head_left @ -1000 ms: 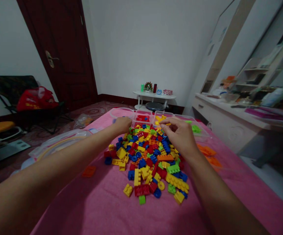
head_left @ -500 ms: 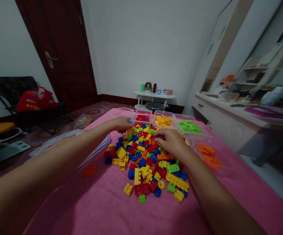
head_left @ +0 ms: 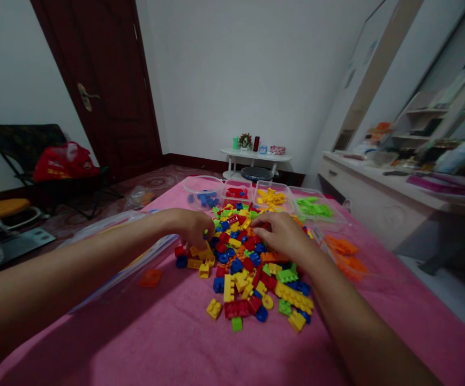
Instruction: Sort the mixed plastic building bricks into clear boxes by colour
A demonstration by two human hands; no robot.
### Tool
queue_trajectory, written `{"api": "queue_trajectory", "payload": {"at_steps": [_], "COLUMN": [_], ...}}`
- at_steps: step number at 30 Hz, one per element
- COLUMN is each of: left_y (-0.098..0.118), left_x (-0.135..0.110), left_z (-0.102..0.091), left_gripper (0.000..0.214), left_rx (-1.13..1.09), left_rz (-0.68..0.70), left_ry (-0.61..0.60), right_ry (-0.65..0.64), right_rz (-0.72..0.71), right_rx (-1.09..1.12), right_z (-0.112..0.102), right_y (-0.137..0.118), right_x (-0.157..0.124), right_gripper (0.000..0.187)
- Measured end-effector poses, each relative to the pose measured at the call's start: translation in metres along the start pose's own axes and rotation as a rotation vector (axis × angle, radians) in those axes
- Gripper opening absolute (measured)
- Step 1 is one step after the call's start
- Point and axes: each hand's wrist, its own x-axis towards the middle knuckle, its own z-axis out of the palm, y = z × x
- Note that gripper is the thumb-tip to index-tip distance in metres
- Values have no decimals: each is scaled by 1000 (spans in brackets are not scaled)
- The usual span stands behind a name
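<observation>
A heap of red, yellow, blue, green and orange toy bricks (head_left: 248,268) lies on a pink cloth (head_left: 168,332). My left hand (head_left: 194,228) rests on the heap's left side, fingers curled down onto the bricks; what they pinch is hidden. My right hand (head_left: 283,233) lies on the heap's far right part, fingers bent and closed over bricks. Beyond the heap stand clear tubs: one with blue bricks (head_left: 202,193), one with red (head_left: 235,192), one with yellow (head_left: 270,195), one with green (head_left: 315,208).
Orange bricks (head_left: 343,254) lie at the right, a lone orange brick (head_left: 151,277) at the left. A clear plastic bag (head_left: 112,230) lies under my left arm. A white dresser (head_left: 377,198) stands right, a small white table (head_left: 254,161) behind, a dark door (head_left: 104,91) left.
My left hand drew back from the far tubs to the heap's left side. My right hand came down from above the heap onto its far bricks.
</observation>
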Motion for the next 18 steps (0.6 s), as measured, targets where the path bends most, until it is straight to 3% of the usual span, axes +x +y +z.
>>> {"api": "queue_trajectory", "payload": {"at_steps": [3, 6, 12, 15, 18], "left_y": [4, 8, 15, 15, 16], "left_x": [-6, -11, -15, -16, -14], "left_z": [4, 14, 38, 37, 23], "left_gripper": [45, 41, 23, 13, 10], "left_rx": [123, 241, 205, 177, 51], "left_rz": [43, 89, 155, 122, 193], "left_ry": [48, 177, 301, 333, 361], "right_ry": [-10, -19, -4, 10, 31], "right_rz": [-12, -32, -59, -64, -59], "right_rx": [-7, -9, -6, 2, 21], "right_z": [0, 0, 1, 1, 1], "right_y": [-1, -2, -2, -1, -2], "right_x": [-1, -1, -1, -1, -1], "right_gripper": [22, 22, 21, 20, 19]}}
